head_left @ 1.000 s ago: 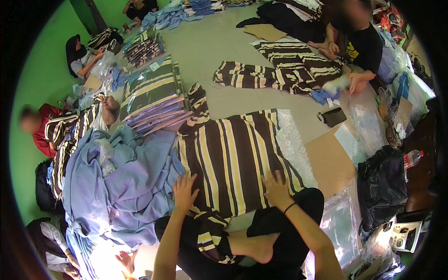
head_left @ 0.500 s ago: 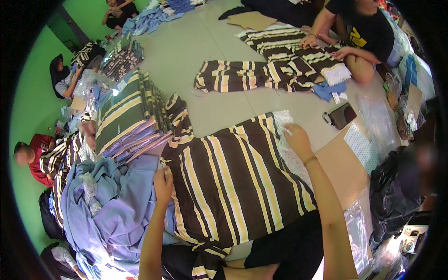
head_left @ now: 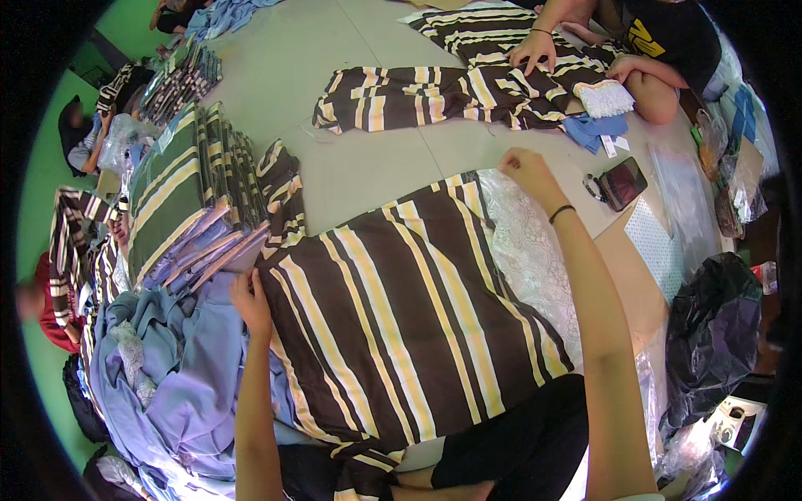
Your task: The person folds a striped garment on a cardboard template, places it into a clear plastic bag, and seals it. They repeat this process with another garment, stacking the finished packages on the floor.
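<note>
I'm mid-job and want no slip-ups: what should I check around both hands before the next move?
1. Brown, white and yellow striped cloth garment spread out: ok, broad panel mostly flat.
2. White patterned lace fabric showing beyond its right edge: ok.
3. Left hand at the garment's left edge: ok; grip, cannot tell.
4. Right hand at the lace's upper end: ok; whether it pinches the lace, cannot tell.
5. Garment clear of the rumpled blue cloth heap: not ok, blue cloth meets its left edge.

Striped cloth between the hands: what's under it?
White lace shows past the right edge of the striped cloth; blue cloth borders its left. How far either runs underneath, and anything else there, is covered.
</note>
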Tool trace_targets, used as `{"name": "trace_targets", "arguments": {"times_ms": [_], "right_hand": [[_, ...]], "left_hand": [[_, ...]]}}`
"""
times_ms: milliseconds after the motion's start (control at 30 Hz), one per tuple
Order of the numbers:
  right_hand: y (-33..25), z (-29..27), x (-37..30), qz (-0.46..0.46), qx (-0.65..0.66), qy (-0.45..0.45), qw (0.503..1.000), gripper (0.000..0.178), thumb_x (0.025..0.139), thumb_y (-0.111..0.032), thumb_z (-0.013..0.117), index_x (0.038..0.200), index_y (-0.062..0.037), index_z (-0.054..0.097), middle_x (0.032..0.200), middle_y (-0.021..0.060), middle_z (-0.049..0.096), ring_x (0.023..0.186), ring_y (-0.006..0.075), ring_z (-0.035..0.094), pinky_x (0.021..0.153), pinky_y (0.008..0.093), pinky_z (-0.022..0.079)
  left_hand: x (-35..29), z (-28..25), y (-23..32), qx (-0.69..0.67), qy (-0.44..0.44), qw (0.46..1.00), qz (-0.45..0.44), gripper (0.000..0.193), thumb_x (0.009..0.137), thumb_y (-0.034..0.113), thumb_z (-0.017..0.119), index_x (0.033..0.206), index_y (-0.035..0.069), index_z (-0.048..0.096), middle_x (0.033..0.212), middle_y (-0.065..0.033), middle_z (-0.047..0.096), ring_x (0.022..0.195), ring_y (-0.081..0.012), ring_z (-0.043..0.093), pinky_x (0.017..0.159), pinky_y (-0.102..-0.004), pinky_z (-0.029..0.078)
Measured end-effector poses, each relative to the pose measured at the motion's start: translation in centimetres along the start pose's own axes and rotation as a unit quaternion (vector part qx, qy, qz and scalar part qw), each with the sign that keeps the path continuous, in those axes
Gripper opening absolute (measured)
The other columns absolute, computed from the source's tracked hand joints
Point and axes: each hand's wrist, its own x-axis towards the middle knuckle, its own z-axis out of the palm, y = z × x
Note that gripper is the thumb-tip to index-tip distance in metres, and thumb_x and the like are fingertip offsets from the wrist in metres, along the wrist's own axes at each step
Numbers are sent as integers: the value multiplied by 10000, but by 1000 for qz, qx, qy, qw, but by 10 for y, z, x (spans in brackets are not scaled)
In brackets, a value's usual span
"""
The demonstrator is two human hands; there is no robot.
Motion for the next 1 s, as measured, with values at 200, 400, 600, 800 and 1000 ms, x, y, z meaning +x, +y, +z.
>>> {"name": "trace_targets", "arguments": {"times_ms": [200, 400, 600, 800, 1000], "right_hand": [[-17, 33, -24, 12, -103, -81, 991, 251, 686, -277, 637, 661, -40, 558, 664, 123, 584, 641, 243, 573, 592, 354, 440], [-17, 2, -9, -33, 37, 52, 997, 200, 711, -195, 628, 736, -9, 558, 636, 133, 556, 592, 268, 536, 559, 343, 407], [-26, 13, 11, -56, -109, 151, 981, 139, 754, -104, 567, 768, 18, 503, 695, 183, 520, 686, 319, 532, 622, 381, 409], [-35, 30, -15, -160, -106, 94, 977, 354, 797, -168, 522, 1114, -35, 435, 1233, 181, 374, 1085, 339, 417, 911, 371, 343], [-14, 28, -52, -181, -306, -154, 922, 503, 863, -386, 381, 1298, -148, 298, 1384, 78, 213, 1257, 278, 234, 1011, 493, 166]], "left_hand": [[-2, 6, 1, -68, 20, 997, -14, 193, 867, 150, 457, 910, -24, 528, 848, -168, 538, 798, -312, 500, 732, -359, 391], [-1, 1, -6, -37, 69, 997, -1, 209, 890, 149, 413, 961, -32, 490, 880, -175, 535, 835, -312, 515, 753, -338, 401], [8, 7, -3, 41, 0, 999, 12, 160, 858, 135, 459, 960, 24, 512, 850, -170, 530, 793, -318, 515, 695, -348, 407], [-5, 6, 33, 85, 20, 992, 92, 302, 770, 89, 517, 1071, 90, 493, 1072, -138, 486, 1021, -321, 427, 854, -426, 309], [-36, 9, 46, 102, -171, 966, 166, 479, 793, 200, 508, 1244, 97, 384, 1313, -151, 312, 1212, -363, 255, 979, -433, 227]]}}
